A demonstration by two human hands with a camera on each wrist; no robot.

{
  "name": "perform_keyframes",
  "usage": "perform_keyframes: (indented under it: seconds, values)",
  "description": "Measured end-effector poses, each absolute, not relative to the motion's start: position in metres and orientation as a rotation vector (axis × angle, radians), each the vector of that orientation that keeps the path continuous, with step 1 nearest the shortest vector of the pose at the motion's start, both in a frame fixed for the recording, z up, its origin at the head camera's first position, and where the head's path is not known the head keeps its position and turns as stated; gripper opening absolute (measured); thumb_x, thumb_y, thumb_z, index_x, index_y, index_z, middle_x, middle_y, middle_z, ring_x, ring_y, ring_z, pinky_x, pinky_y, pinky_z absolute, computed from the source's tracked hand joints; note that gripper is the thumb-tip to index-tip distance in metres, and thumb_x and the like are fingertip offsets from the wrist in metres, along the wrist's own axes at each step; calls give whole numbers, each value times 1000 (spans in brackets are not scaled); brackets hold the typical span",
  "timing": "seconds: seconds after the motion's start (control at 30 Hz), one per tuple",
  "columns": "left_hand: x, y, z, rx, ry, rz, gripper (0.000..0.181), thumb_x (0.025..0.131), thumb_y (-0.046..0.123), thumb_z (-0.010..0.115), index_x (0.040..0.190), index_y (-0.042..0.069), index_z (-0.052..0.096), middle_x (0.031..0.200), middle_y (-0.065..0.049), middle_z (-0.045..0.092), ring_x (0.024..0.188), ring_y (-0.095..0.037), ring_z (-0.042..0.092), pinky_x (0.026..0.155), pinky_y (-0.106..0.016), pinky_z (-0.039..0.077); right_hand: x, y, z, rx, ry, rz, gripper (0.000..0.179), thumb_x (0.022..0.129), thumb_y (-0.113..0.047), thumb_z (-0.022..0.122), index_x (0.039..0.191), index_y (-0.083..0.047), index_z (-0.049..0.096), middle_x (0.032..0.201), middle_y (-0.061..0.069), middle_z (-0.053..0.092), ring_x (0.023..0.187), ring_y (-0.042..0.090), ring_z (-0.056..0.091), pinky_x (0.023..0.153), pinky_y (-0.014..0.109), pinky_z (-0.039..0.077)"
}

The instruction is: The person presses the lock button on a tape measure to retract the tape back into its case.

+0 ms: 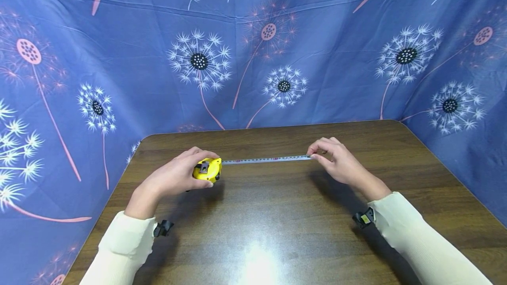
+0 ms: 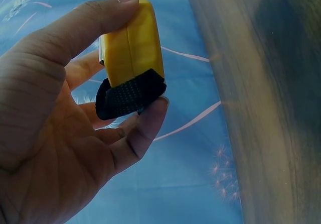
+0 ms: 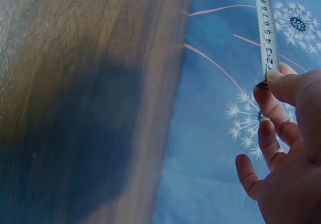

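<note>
The left hand grips the yellow tape measure case; the right hand pinches the tip of the printed tape blade, which runs nearly straight between them above the wood-grain tabletop. Doing this well probably calls for light, even tension, the case firmly held and no twist that could buckle the blade. The right wrist view shows legible numerals and the dark end hook at the fingertips, too small to make out from the head; the left wrist view plainly shows the black woven strap against the case
</note>
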State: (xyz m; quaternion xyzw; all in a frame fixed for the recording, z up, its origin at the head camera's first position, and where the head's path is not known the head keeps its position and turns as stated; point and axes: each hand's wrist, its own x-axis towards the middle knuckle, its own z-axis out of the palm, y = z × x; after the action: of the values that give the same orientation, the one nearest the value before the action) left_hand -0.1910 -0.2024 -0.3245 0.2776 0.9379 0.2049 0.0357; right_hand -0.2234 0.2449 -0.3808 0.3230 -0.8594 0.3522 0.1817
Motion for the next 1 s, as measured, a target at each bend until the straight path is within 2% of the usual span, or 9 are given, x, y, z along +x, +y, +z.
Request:
perform_keyframes:
  seconds: [0.37,0.43,0.67,1.0]
  values:
    - [-190,-197,-325,857,2885,632,66,83,30,88,141,23,59,124,-7,58,105,-20,55,88,-42,48,-223,239,-381,925,-2412,956,25,89,7,75,95,-17,70,99,-9,70,92,19,54,77,37,38]
    - [-190,-196,-325,859,2886,631,66,82,30,88,141,23,59,124,-7,58,105,-20,55,88,-42,48,-222,238,-381,928,-2416,950,25,89,7,75,95,-17,70,99,-9,70,93,21,55,77,38,40]
    - [-190,-193,-324,862,2879,629,65,83,29,88,141,23,59,123,-3,57,105,-20,55,89,-42,49,-218,231,-378,913,-2438,866,24,91,2,75,96,-21,70,100,-11,70,90,20,54,79,44,32]
    - [-190,-191,-325,871,2877,631,65,83,28,88,141,23,59,121,-2,57,105,-20,55,89,-43,49,-216,227,-379,895,-2426,775,21,90,-6,77,97,-24,69,100,-13,70,95,18,54,88,55,34]
